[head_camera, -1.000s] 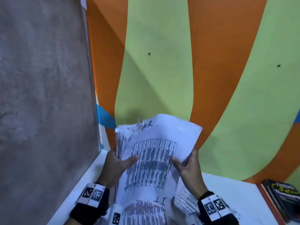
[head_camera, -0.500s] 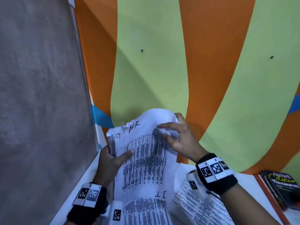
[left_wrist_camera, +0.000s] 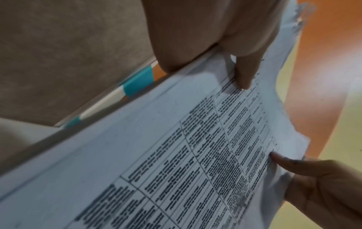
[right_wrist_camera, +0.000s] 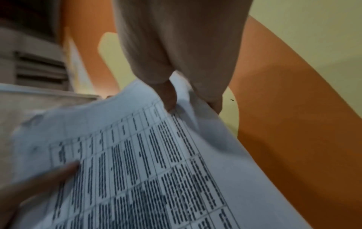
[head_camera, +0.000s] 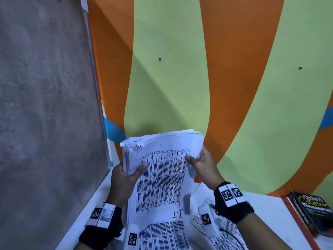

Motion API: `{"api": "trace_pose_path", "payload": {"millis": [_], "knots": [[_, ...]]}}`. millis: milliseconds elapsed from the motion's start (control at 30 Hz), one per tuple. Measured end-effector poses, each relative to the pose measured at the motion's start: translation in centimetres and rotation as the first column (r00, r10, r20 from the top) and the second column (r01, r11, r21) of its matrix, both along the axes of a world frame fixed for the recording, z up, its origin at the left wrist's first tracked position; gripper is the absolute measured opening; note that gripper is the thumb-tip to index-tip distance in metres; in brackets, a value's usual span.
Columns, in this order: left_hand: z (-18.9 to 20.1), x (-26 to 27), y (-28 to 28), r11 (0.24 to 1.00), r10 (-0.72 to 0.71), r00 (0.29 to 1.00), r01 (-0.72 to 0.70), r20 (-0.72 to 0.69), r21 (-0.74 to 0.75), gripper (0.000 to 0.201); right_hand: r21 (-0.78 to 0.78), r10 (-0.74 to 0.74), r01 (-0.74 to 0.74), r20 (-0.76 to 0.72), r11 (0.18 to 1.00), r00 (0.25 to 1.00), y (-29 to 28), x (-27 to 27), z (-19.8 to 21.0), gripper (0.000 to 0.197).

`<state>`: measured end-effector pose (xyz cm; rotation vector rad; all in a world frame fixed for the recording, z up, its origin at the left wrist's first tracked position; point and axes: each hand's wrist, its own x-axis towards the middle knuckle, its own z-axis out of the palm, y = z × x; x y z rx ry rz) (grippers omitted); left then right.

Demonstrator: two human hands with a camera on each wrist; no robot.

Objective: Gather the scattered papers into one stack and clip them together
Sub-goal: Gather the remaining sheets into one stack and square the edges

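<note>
1. Head view: the left hand has its grip clamped on the left edge of the paper stack, thumb on top.
2. The right hand pinches the stack's right edge.
3. More printed sheets lie on the white bench under the stack, and a thesaurus lies right of it.
4. Only the left wrist view shows the stack's ragged far edge.

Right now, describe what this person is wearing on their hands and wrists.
Both hands are bare, no gloves. The left hand and the right hand each have a black wristband carrying white plates printed with black square marker codes. A white elongated device with another such marker juts from under each wrist, and a thin black cable trails from the right one. No sleeves show.
</note>
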<state>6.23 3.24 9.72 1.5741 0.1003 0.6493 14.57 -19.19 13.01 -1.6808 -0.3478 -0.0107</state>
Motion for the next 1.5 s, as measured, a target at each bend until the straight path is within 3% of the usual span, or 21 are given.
{"api": "trace_pose_path", "payload": {"millis": [67, 133, 200, 300, 400, 467, 567, 633, 700, 800, 933, 1033, 1133, 1233, 1300, 1333, 1367, 1400, 1433, 1467, 1500], "knots": [[1.3, 0.0, -0.3, 1.000, -0.004, 0.999, 0.002, 0.046, 0.029, 0.008, 0.036, -0.081, 0.079, 0.063, 0.996, 0.995, 0.4, -0.5, 0.7, 0.043], [2.8, -0.3, -0.3, 0.999, -0.029, 0.991, 0.022, 0.134, 0.050, 0.016, 0.082, -0.080, 0.066, 0.180, 0.994, 0.980, 0.4, -1.1, 1.8, 0.040], [3.0, -0.3, 0.0, 0.999, -0.038, 0.987, 0.033, 0.157, 0.037, 0.010, 0.084, -0.092, 0.073, 0.250, 0.994, 0.964, 0.3, -1.5, 1.8, 0.041], [0.9, -0.2, 0.0, 0.998, -0.055, 0.996, 0.055, 0.072, 0.000, 0.033, -0.019, -0.128, 0.132, 0.121, 0.991, 0.984, 0.0, -1.8, -1.7, 0.048], [-0.7, -0.9, -0.8, 1.000, -0.028, 0.999, 0.028, 0.024, 0.010, 0.031, -0.136, -0.166, 0.175, 0.071, 0.975, 0.984, 0.1, -2.2, -5.1, 0.019], [0.0, -1.0, -0.7, 1.000, -0.013, 0.999, 0.012, 0.051, 0.020, 0.023, -0.074, -0.170, 0.179, 0.115, 0.981, 0.979, 0.2, -2.6, -4.4, 0.018], [0.4, -0.8, 0.3, 0.999, -0.050, 0.997, 0.049, 0.051, 0.018, 0.037, 0.072, -0.122, 0.115, 0.107, 0.991, 0.987, 0.2, -2.9, -3.1, 0.037], [0.0, -0.8, 0.5, 0.996, -0.084, 0.996, 0.084, 0.021, 0.007, 0.056, -0.006, -0.098, 0.099, 0.083, 0.995, 0.992, 0.3, -3.0, -3.6, 0.041], [-0.2, -0.9, 0.0, 0.996, -0.074, 0.997, 0.075, -0.019, 0.051, 0.055, -0.055, -0.096, 0.099, 0.063, 0.994, 0.993, 0.4, -3.2, -4.4, 0.028], [0.5, -0.8, 0.2, 0.997, -0.048, 0.999, 0.048, 0.007, 0.062, 0.042, 0.024, -0.097, 0.095, 0.120, 0.995, 0.988, 0.5, -3.3, -3.1, 0.024], [0.6, -0.8, 0.8, 0.989, -0.147, 0.989, 0.147, 0.000, 0.035, 0.068, 0.074, -0.007, 0.002, 0.073, 0.997, 0.997, 0.1, -3.5, -2.5, 0.039], [-0.7, -1.2, -0.2, 0.987, -0.153, 0.984, 0.157, -0.088, 0.036, 0.051, -0.072, -0.061, 0.066, 0.066, 0.995, 0.996, 0.2, -4.2, -3.6, 0.019], [-1.9, -1.0, 0.1, 0.996, -0.087, 0.986, 0.089, -0.140, 0.008, 0.045, 0.039, -0.118, 0.114, 0.126, 0.993, 0.985, 0.4, -4.2, -4.0, 0.019], [-2.1, -1.1, 0.8, 0.996, -0.058, 0.992, 0.065, -0.114, 0.063, 0.049, 0.039, -0.042, 0.038, 0.094, 0.999, 0.995, -0.7, -3.3, -4.3, 0.029], [-1.2, -1.6, 0.8, 0.995, 0.026, 0.999, -0.021, -0.043, 0.102, 0.045, -0.176, 0.018, -0.014, 0.022, 0.984, 1.000, -2.9, -2.0, -5.9, 0.043], [-0.5, -1.9, 0.9, 0.989, 0.082, 0.997, -0.080, -0.012, 0.121, 0.035, -0.366, 0.019, -0.023, -0.014, 0.930, 1.000, -4.5, -1.2, -7.0, 0.048], [0.0, -2.2, 1.2, 0.984, 0.124, 0.992, -0.124, 0.003, 0.129, 0.027, -0.591, -0.002, -0.033, -0.059, 0.806, 0.998, -6.3, -0.7, -8.4, 0.052], [0.5, -2.5, 1.6, 0.972, 0.185, 0.983, -0.183, 0.002, 0.146, 0.031, -0.787, -0.051, -0.058, -0.113, 0.614, 0.992, -8.1, -0.4, -9.9, 0.057], [0.9, -2.9, 2.2, 0.960, 0.237, 0.971, -0.233, -0.007, 0.154, 0.043, -0.906, -0.131, -0.098, -0.165, 0.412, 0.978, -9.8, -0.2, -11.4, 0.065], [1.2, -3.3, 2.8, 0.941, 0.302, 0.953, -0.293, -0.030, 0.169, 0.051, -0.955, -0.210, -0.129, -0.189, 0.268, 0.959, -11.1, -0.3, -12.6, 0.070], [1.4, -3.5, 3.5, 0.930, 0.339, 0.939, -0.326, -0.052, 0.167, 0.054, -0.970, -0.264, -0.143, -0.193, 0.197, 0.945, -12.2, -0.5, -13.5, 0.070]]}}
